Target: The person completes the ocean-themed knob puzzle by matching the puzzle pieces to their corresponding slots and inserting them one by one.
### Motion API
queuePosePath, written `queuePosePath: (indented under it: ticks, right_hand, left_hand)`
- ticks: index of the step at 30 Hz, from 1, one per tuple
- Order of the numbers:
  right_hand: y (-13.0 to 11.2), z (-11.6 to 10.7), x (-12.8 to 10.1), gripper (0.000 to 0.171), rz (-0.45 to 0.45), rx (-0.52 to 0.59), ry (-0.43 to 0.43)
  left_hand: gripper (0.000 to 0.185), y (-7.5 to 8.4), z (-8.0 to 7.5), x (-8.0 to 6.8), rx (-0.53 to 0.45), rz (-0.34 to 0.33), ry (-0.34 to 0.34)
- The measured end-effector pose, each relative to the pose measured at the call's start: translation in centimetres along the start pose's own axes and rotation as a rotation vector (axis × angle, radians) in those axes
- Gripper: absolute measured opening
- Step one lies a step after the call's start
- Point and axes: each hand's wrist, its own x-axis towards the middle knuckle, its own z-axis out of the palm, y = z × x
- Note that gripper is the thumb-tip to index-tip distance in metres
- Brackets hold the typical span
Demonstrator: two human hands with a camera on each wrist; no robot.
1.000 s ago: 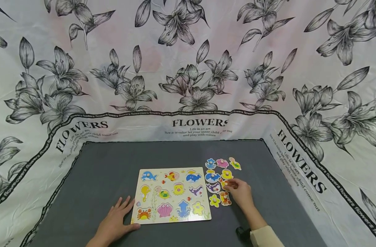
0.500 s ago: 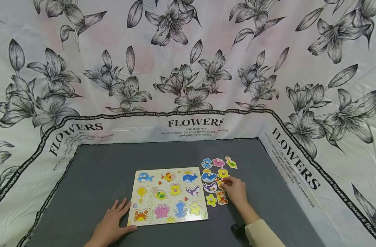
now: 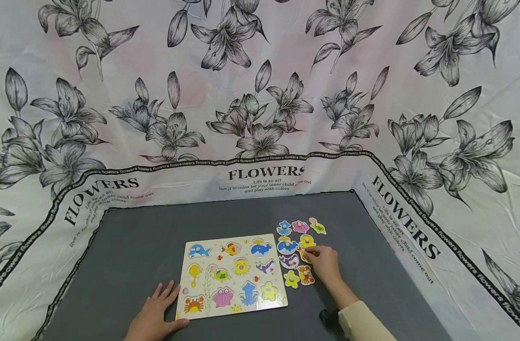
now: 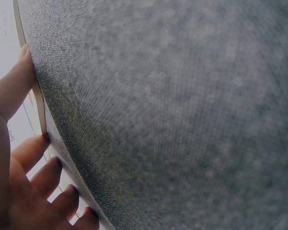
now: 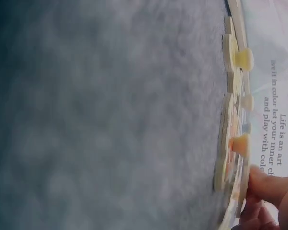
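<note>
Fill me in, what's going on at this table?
A person is handling a sea-animal puzzle board on a dark grey table. Their left hand rests at the board's near left corner. Their right hand pinches a partly hidden orange-yellow piece beside the board's right edge. Other loose pieces lie around it, including a star and a crab.

Left hand (image 3: 154, 313) is lying with fingers spread, thumb pointing sideways; right hand (image 3: 325, 263) is pinching, its forearm (image 3: 345, 294) angling in from lower right.
</note>
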Motion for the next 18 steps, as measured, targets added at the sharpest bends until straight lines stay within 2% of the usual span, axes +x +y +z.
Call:
queuePosePath:
  ticks: [5, 18]
  right_hand:
    - [-0.9, -0.5, 0.1, 0.014, -0.035, -0.003, 0.009]
    - [-2.9, -0.9, 0.2, 0.010, -0.163, 0.089, -0.014]
  left_hand:
    - [0.113, -0.2, 0.2, 0.1, 0.008, 0.002, 0.001]
    - [0.111, 0.4, -0.2, 0.0, 0.013, -0.007, -0.016]
